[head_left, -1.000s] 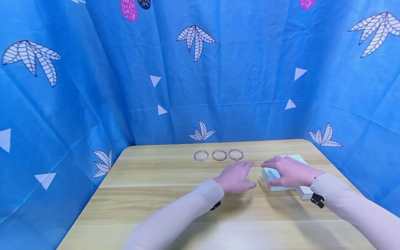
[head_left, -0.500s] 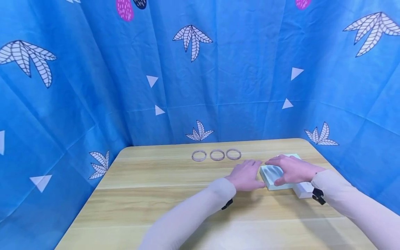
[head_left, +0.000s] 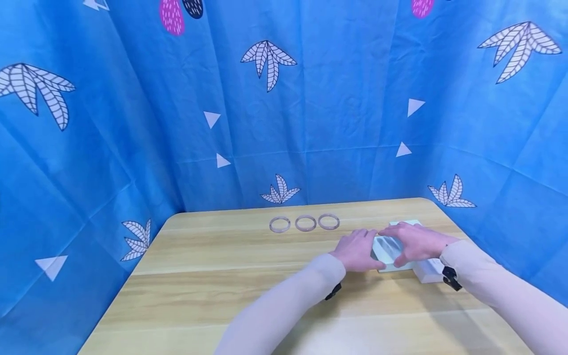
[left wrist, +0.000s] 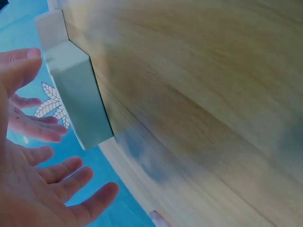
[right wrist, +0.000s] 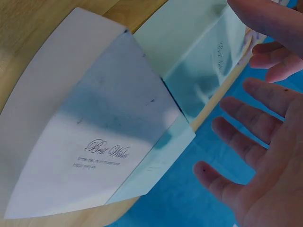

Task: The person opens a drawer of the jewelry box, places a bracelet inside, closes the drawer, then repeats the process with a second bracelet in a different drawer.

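A mint-green box (head_left: pixel 386 253) lies flat at the right of the table, printed with small writing in the right wrist view. Beside it, nearer the person, sits a white box (right wrist: pixel 109 118) with a mint strip and the words "Best Wishes". My left hand (head_left: pixel 356 251) is at the mint box's left edge, thumb near its front corner, fingers spread in the left wrist view. Over the boxes hovers my right hand (head_left: pixel 417 241), palm down, its fingers (right wrist: pixel 251 118) spread and holding nothing. It hides part of both boxes.
Three pinkish bangles (head_left: pixel 305 223) lie in a row toward the back of the wooden table (head_left: pixel 213 276). A blue patterned curtain (head_left: pixel 337 98) hangs around the back and sides. Mint green (head_left: pixel 406 223) also shows beyond the right hand.
My left hand has moved right, up to the mint box's left edge, closing the gap to the right hand. The right hand stays over the boxes. The head view has shifted slightly.
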`<state>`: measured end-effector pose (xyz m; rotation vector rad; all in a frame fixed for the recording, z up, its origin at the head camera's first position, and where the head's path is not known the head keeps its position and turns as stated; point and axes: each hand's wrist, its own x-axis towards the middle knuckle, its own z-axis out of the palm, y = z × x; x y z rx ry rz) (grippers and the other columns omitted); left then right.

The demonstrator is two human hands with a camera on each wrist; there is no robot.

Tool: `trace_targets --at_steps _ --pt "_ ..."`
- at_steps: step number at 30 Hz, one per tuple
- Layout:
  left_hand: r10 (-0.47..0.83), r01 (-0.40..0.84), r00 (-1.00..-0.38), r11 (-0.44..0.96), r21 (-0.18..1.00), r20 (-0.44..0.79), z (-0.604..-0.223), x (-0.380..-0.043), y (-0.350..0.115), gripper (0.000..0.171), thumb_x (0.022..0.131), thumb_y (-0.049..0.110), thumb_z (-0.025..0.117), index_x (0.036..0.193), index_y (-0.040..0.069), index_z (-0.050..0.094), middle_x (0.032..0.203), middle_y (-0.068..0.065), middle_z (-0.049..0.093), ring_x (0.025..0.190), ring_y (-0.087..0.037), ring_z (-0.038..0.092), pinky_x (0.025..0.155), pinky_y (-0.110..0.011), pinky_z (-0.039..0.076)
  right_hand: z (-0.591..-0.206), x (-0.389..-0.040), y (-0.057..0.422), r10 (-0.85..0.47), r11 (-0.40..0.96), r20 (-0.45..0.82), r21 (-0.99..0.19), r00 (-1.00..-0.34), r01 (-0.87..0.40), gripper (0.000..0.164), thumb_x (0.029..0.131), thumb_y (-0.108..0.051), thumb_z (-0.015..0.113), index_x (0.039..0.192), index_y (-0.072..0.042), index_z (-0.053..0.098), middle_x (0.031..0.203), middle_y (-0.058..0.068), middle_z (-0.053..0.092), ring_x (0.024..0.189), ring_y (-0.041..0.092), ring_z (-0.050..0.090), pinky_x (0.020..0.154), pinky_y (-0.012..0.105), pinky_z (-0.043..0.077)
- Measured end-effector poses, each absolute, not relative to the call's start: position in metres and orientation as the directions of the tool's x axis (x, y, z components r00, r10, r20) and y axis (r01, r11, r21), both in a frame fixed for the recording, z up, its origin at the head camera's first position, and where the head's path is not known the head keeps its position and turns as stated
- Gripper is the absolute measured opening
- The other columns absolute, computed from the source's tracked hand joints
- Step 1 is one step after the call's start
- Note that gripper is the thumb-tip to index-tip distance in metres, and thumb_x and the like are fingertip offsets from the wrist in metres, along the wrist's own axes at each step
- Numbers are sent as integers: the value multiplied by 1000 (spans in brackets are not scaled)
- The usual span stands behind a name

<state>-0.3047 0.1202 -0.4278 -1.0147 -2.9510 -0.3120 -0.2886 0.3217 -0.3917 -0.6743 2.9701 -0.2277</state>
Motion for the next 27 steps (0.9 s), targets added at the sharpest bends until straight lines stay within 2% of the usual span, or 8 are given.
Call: trace_targets --at_steps 3,13,19,27 --pt "606 607 -792 769 201 72 -430 -307 123 86 79 68 72 150 31 40 131 12 56 113 -7 53 95 -33 51 -391 -289 322 -424 899 -60 -152 -904 -412 82 67 -36 92 140 -19 60 139 13 60 111 28 56 80 47 51" --pt "610 608 -791 773 180 48 -437 -310 126 84 79 69 71 149 33 41 127 14 56 109 -5 51 91 -30 50 -392 -288 322 -407 907 -105 -165 -908 -388 81 68 -35 91 142 -22 59 142 16 57 117 32 55 86 57 51" --pt "616 614 -787 775 152 34 -439 -312 127 82 81 69 69 149 34 41 132 13 56 113 -7 52 92 -32 51 -395 -288 320 -415 905 -117 -153 -902 -396 81 69 -36 91 142 -20 58 141 17 58 118 35 54 89 63 48" --pt "619 617 -784 774 139 37 -436 -311 127 83 80 68 70 149 32 42 128 12 57 109 -6 52 86 -30 51 -395 -292 319 -410 908 -126 -153 -904 -390 82 69 -36 91 142 -18 58 141 17 58 118 35 54 89 62 48"
